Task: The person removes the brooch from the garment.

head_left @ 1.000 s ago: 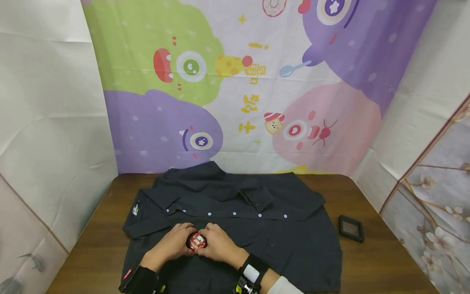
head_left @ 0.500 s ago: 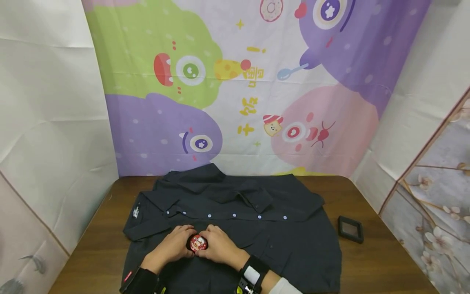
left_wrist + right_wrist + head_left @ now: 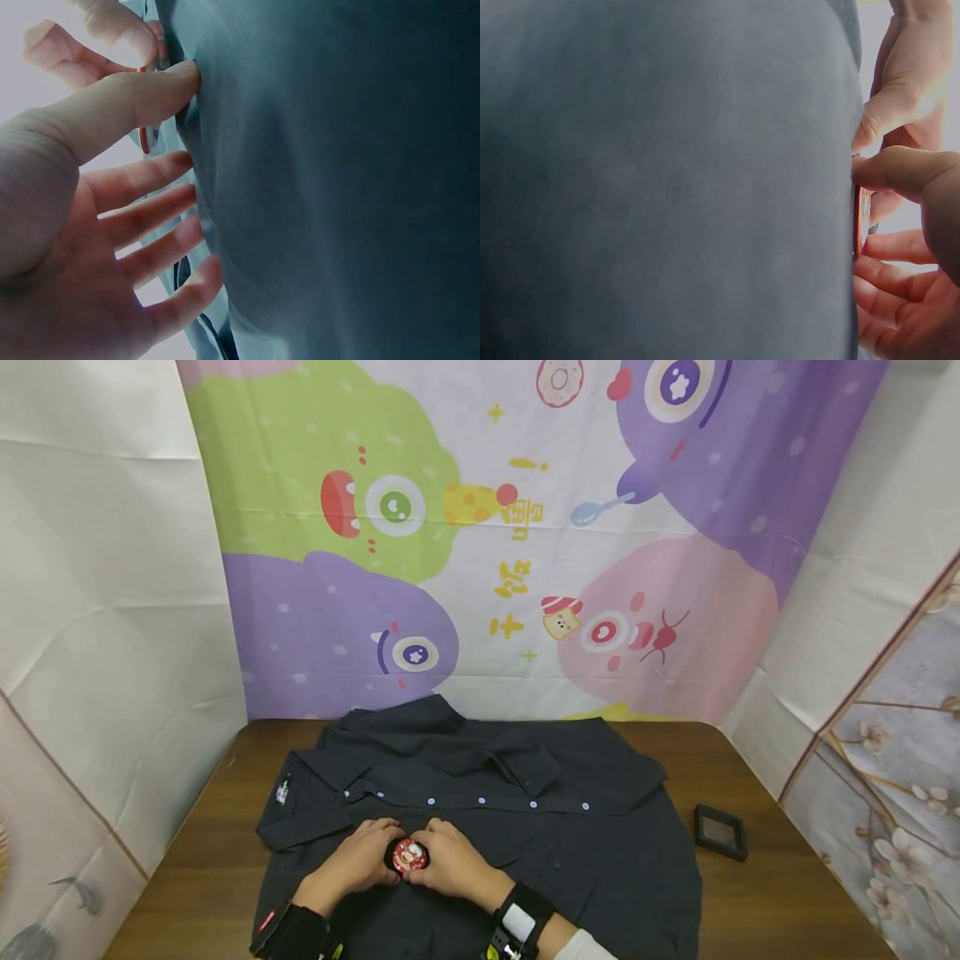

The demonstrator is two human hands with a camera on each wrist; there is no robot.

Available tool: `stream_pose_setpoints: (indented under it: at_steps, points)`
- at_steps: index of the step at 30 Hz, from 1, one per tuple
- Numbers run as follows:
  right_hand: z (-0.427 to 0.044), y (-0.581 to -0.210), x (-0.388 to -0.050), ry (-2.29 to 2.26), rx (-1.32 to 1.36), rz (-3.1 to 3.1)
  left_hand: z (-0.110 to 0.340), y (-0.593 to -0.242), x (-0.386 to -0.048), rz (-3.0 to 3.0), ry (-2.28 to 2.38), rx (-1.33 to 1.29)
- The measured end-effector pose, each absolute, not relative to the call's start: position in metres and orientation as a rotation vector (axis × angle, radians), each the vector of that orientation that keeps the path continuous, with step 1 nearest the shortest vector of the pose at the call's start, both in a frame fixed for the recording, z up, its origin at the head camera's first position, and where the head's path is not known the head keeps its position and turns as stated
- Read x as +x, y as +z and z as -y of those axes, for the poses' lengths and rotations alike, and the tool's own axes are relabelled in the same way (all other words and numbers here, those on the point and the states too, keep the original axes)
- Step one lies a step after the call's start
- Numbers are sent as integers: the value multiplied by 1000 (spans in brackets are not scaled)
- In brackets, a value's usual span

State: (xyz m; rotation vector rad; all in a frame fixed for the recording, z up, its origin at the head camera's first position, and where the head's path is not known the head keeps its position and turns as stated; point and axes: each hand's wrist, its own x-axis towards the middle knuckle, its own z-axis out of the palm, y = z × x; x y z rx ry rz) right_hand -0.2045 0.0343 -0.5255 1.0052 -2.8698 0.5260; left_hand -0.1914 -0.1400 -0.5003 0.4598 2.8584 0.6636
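A round red badge (image 3: 409, 855) with a cartoon print sits on the front of a dark button-up shirt (image 3: 600, 885), spread on the table. My left hand (image 3: 367, 856) holds the badge's left side between thumb and index finger. From the right, my right hand (image 3: 450, 860) pinches its edge. Seen from the left wrist, the badge's red rim (image 3: 146, 141) shows behind my left thumb, and the other fingers rest spread on the cloth. In the right wrist view the badge (image 3: 862, 217) stands edge-on between right thumb and index finger. Its back is hidden.
A small black frame-like case (image 3: 721, 832) with a clear window lies at the right on the brown wooden table (image 3: 180, 893). A cartoon-printed cloth (image 3: 517, 693) hangs behind the table. White sheets (image 3: 112, 610) flank it.
Both hands keep their places around the badge. The whole head view shifts slightly; nothing is visibly taken up or let go.
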Motion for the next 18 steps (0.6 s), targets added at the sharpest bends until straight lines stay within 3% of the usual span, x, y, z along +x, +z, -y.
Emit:
stream_pose_setpoints:
  at_steps: [18]
  points:
    - [-37,-523,-202,547,991,2895,142,-504,-189,-2856,667,489]
